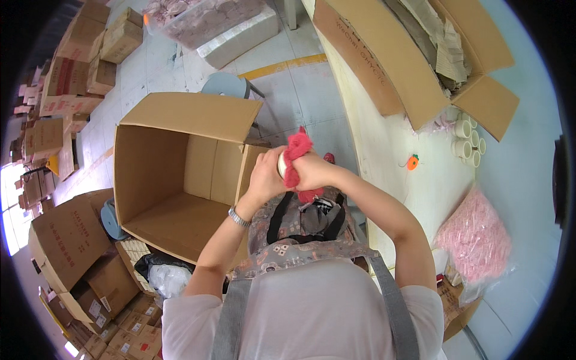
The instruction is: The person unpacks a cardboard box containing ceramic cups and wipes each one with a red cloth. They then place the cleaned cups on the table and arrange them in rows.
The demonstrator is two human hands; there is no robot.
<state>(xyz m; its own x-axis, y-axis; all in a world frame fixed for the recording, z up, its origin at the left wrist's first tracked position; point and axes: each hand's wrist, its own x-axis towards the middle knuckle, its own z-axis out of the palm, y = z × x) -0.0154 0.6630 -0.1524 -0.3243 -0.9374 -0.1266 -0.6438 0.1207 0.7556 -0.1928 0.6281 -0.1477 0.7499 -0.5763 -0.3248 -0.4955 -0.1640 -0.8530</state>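
Both my hands meet in front of my apron. My left hand [265, 173], with a metal watch on the wrist, grips a white rounded object [282, 165], perhaps a cup or roll. Red fuzzy fabric or yarn [299, 146] lies around this object, and my right hand [312, 171] holds it from the other side. More red material [310, 195] hangs below the hands, over the patterned apron [283, 249]. On the pale table at the right lies a small orange carrot-like ornament [412, 162] with a green top and a thread.
An open cardboard box [157, 168] stands beside my left arm. On the table [382, 148] are a long open carton [360, 72], several white cylinders [462, 128] and a bag of pink material [477, 229]. A blue-grey stool [225, 84] stands beyond the box.
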